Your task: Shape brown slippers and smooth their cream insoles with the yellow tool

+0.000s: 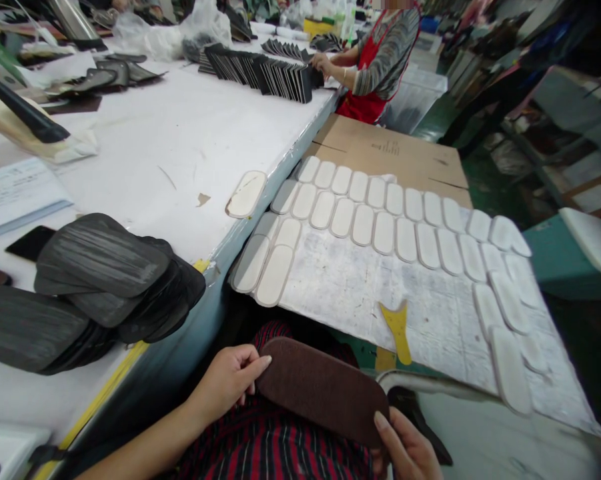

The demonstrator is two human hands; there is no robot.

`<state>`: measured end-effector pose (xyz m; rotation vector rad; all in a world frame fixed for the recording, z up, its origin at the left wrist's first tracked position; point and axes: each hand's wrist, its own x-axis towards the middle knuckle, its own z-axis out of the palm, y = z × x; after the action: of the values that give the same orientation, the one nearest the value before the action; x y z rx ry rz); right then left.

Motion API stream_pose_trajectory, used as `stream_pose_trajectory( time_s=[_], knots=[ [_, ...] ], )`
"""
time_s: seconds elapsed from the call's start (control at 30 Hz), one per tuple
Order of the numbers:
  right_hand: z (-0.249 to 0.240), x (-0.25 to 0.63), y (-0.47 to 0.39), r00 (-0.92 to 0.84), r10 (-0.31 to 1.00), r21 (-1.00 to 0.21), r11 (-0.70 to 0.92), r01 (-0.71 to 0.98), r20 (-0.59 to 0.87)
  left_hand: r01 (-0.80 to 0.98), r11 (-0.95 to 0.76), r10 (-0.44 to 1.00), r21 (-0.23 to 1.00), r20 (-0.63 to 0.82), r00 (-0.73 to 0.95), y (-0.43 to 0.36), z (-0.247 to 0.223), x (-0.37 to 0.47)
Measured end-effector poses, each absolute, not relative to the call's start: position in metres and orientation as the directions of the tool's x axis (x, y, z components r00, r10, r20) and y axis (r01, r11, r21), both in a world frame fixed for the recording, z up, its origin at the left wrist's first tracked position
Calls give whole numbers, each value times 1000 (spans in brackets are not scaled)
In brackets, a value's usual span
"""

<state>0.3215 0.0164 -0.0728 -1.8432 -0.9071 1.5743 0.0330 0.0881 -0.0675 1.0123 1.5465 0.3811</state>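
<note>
A dark brown oval panel [325, 387], long and flat with rounded ends, is stretched between my two hands above my striped clothing. My left hand [233, 380] pinches its left end, thumb on top. At the opposite end my right hand [405, 443] grips the lower right corner between thumb and fingers. In front of me, rows of white oval pieces [363, 225] with thin darker rims lie on a pale board [340, 273]. A yellow forked tool [397, 330] rests on the board's near edge. Stacked dark grey oval panels [103, 257] sit on the table to my left.
The white table [145, 147] runs along my left, with one white oval piece [247, 193] near its edge. A person in a red apron [375, 73] handles a row of dark pieces [260, 72] farther back. Cardboard [390, 153] lies beyond the board.
</note>
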Motion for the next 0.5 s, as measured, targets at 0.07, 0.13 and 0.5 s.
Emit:
stream_pose_trajectory(
  time_s=[0.07, 0.13, 0.5],
  knots=[
    [-73, 322, 16, 90, 779, -768, -626, 132, -620, 380, 576, 762, 724, -643, 70, 88, -67, 33],
    [-74, 321, 16, 90, 776, -769, -630, 109, -624, 375, 582, 759, 722, -647, 69, 89, -67, 34],
    [-74, 326, 18, 29, 767, -756, -637, 148, -641, 421, 588, 743, 691, -667, 56, 90, -65, 35]
  ],
)
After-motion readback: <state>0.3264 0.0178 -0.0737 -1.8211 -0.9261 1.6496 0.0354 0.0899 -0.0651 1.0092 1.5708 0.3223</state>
